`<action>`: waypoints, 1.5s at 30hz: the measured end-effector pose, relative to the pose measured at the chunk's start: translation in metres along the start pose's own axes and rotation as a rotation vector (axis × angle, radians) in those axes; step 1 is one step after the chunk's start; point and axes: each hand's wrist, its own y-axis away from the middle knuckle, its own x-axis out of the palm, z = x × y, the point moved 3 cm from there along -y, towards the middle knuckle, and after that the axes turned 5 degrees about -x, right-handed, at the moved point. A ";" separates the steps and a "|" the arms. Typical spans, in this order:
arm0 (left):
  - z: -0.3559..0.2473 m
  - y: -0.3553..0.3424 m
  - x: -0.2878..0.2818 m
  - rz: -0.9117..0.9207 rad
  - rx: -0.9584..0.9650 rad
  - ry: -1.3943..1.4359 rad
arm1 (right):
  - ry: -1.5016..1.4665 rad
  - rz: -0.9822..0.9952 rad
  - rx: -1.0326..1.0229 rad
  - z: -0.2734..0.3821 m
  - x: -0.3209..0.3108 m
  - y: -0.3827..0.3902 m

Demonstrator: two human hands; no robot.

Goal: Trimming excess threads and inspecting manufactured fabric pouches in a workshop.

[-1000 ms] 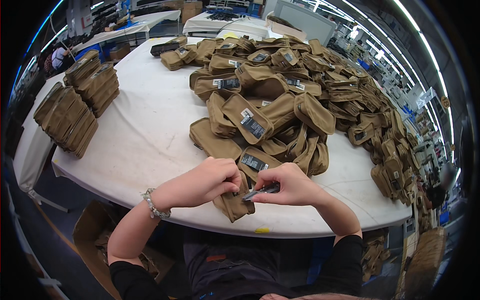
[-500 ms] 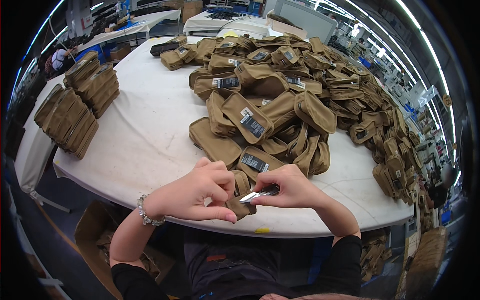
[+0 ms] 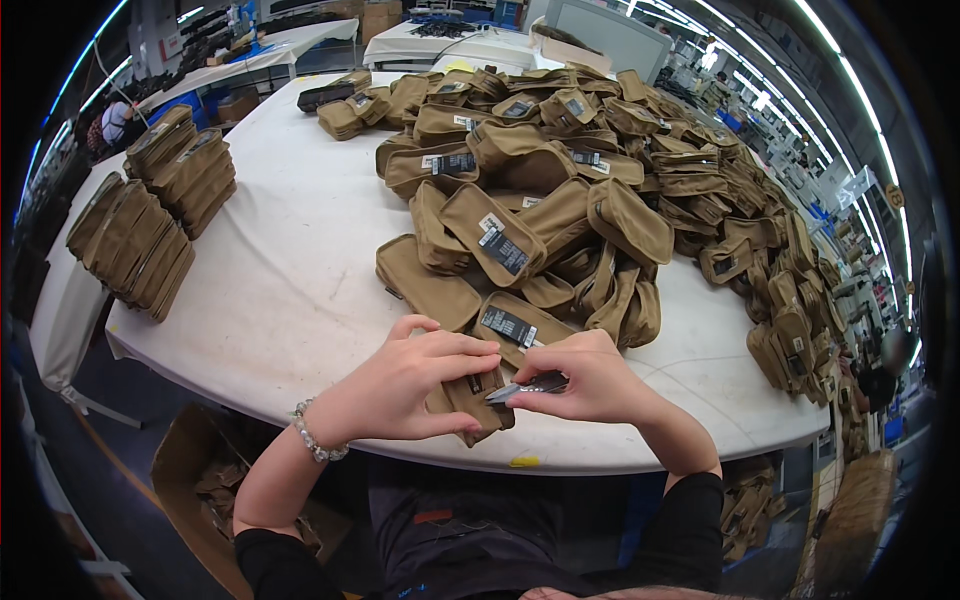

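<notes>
At the table's near edge, my left hand (image 3: 405, 385) grips a small brown fabric pouch (image 3: 488, 424), fingers over its top and thumb along its near side. Pinched in my right hand (image 3: 590, 380) is a pair of thread snips (image 3: 504, 393) with silver blades. Their tips point left and rest at or just over the pouch; contact is hard to make out. The hand hides most of the handles. Just beyond my hands lies another brown pouch (image 3: 440, 288) beside one with a black label tag (image 3: 509, 326).
A large heap of brown pouches (image 3: 520, 160) covers the far middle and right of the white-covered table (image 3: 270, 260). Upright rows of pouches (image 3: 135, 245) stand at the left. Below the table's left side is a cardboard box (image 3: 185, 450) holding brown pieces. A person (image 3: 115, 120) is at the far left.
My left hand has turned and closed over the pouch, which has shifted slightly left and shows more of its side. The snips have stayed nearly in place, tilting a little.
</notes>
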 end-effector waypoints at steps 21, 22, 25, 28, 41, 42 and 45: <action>0.004 0.002 0.006 0.035 -0.005 0.013 | 0.095 -0.125 -0.086 0.005 -0.003 0.000; 0.003 0.002 0.006 0.031 0.001 0.018 | 0.084 -0.097 -0.057 0.005 -0.003 0.000; 0.002 0.003 0.005 0.031 0.006 0.021 | 0.072 -0.066 -0.031 0.003 -0.002 -0.001; 0.002 0.004 0.007 0.035 0.015 0.025 | 0.057 -0.057 -0.034 0.001 0.002 -0.001; 0.002 0.005 0.006 0.049 0.005 0.052 | -0.017 -0.049 -0.082 -0.006 0.006 0.000; 0.002 0.005 0.006 0.048 0.005 0.051 | -0.016 -0.049 -0.083 -0.006 0.006 0.000; 0.002 0.005 0.007 0.049 0.022 0.057 | -0.153 -0.035 -0.027 -0.010 0.008 0.001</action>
